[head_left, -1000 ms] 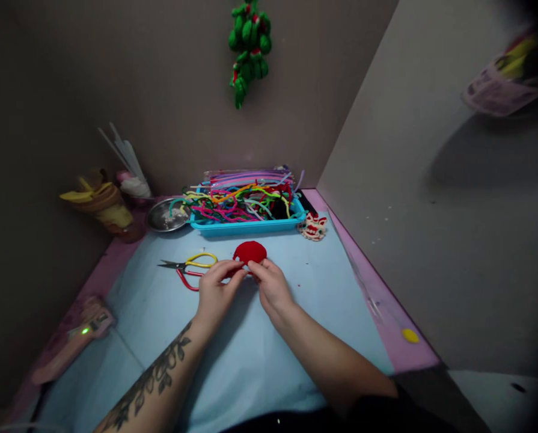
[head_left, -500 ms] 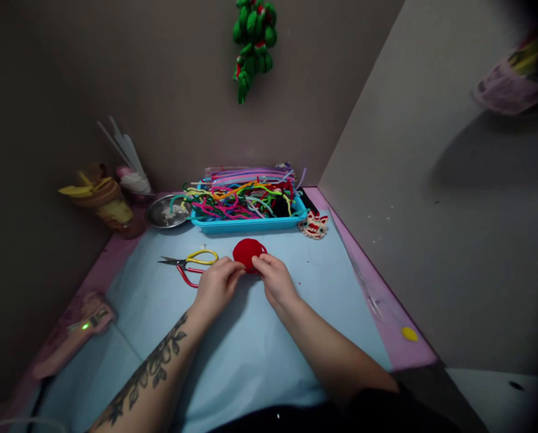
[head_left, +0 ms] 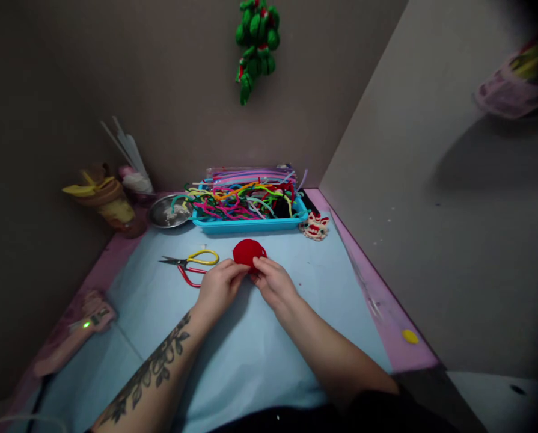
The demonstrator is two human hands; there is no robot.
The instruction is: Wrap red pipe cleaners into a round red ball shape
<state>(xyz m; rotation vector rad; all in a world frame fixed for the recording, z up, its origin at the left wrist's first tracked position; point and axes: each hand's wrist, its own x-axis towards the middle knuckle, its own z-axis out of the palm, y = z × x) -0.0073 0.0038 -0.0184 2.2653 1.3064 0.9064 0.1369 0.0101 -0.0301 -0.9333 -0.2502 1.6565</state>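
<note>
Pinching the near edge of a red fuzzy disc, the left hand and right hand meet fingertip to fingertip, each grip pressed together on the disc's rim. The disc lies on the light-blue desk, at its middle, just beyond the knuckles. Left of the left hand, near but apart from it, lie scissors (one loop yellow, one red), blades pointing left. Behind the disc stands a blue tray heaped with coloured pipe cleaners; a metal dish sits touching or just beside its left end, and a small red-and-white figure just beside its right end. A pink device with a green light rests at the desk's left edge, and a green figure hangs on the back wall.
</note>
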